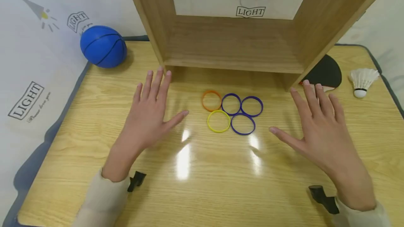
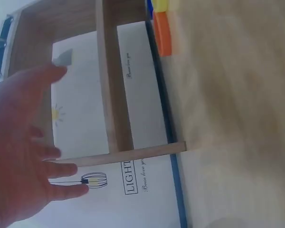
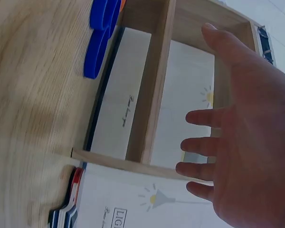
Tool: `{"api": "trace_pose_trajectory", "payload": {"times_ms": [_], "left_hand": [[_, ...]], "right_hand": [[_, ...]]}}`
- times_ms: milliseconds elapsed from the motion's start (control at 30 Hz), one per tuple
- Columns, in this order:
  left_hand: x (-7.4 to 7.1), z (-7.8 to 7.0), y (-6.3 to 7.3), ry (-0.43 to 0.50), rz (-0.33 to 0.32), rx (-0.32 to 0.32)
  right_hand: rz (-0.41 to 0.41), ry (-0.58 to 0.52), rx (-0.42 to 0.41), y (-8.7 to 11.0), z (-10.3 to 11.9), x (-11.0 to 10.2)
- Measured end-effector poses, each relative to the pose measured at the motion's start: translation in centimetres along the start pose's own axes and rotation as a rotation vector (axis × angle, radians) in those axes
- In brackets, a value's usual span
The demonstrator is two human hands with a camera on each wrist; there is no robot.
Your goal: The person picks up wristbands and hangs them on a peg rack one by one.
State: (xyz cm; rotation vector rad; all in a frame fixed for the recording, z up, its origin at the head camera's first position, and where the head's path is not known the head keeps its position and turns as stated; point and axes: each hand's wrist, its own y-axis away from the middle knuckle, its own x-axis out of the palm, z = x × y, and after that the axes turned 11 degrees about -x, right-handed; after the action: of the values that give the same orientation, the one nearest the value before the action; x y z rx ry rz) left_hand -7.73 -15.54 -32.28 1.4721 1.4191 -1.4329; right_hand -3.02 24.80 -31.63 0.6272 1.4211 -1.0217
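Observation:
Both hands hover over the wooden table with fingers spread and nothing in them. My left hand [image 1: 146, 120] is left of a group of thin rings, and my right hand [image 1: 325, 136] is to their right. Together on the table lie an orange ring [image 1: 202, 101], a yellow ring [image 1: 208, 123] and several dark blue rings [image 1: 231, 125], some touching. In the left wrist view the left hand [image 2: 19, 147] shows its straight fingers, with the orange ring [image 2: 162, 35] near the top. The right wrist view has the right hand [image 3: 251, 133] and blue rings [image 3: 96, 54].
A wooden shelf unit [image 1: 233, 43] stands behind the rings. At the back left is a blue ball [image 1: 103, 46]. A black paddle [image 1: 326, 73] lies partly behind the shelf's right side, near a white shuttlecock [image 1: 362, 81]. Printed white cloth [image 1: 28, 48] surrounds the table [image 1: 221, 192].

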Motion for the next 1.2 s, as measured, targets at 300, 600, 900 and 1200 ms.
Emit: {"api": "trace_pose_trajectory", "payload": {"times_ms": [300, 600, 900, 1200], "left_hand": [[-1.1, 1.3, -4.9, 0.475, -0.314, -0.009], [-1.1, 0.3, -8.2, 0.901, -0.253, -0.189], [-0.7, -0.1, -10.3, 1.030, -0.486, -0.212], [0.2, 0.3, -10.7, 1.071, -0.543, -0.170]], "right_hand": [[-0.070, -0.007, -0.208, -1.6, 1.9, 0.6], [-0.026, -0.075, -0.468, -3.3, 5.5, 2.8], [0.091, -0.100, -0.582, -6.2, 8.3, 3.3], [0.136, -0.136, -0.632, -7.1, 8.9, 5.3]]}}
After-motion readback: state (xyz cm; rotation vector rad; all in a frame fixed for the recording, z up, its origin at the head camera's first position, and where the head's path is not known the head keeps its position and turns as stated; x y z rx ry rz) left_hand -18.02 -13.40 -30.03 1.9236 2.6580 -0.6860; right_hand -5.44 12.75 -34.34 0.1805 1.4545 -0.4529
